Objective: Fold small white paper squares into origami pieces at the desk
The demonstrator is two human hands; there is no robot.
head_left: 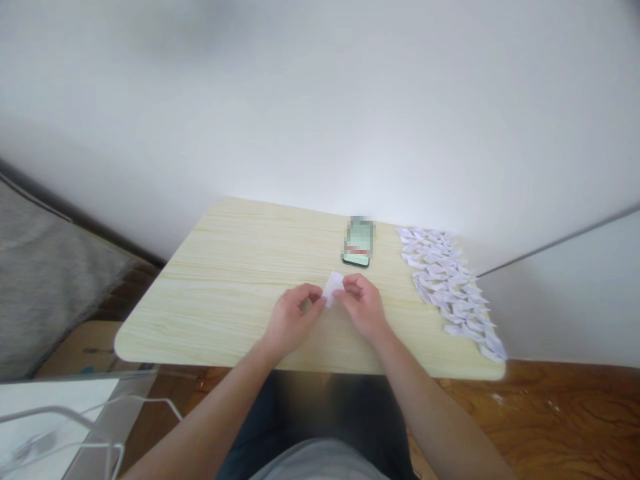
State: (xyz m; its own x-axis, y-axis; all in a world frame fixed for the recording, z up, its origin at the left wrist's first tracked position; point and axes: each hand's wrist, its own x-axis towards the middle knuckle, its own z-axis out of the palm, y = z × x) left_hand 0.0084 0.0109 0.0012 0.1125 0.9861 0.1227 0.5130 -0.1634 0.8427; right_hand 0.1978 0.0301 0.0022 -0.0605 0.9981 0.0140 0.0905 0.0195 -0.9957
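A small folded piece of white paper point(333, 287) is held between my two hands above the middle of the table. My left hand point(296, 313) pinches its lower left edge between thumb and fingers. On the other side, my right hand point(363, 305) grips its right edge, with the thumb over the paper and the fingers curled behind. The exact folds are too small to make out. Just beyond the paper lies a phone point(359, 241) with a lit, blurred screen.
Rows of folded white paper pieces point(450, 283) cover the right side of the pale wooden table point(200, 287). A white wall point(320, 113) stands right behind the table. At the lower left, white cables point(100, 413) run over a white surface, and a cardboard box point(85, 347) sits below the table.
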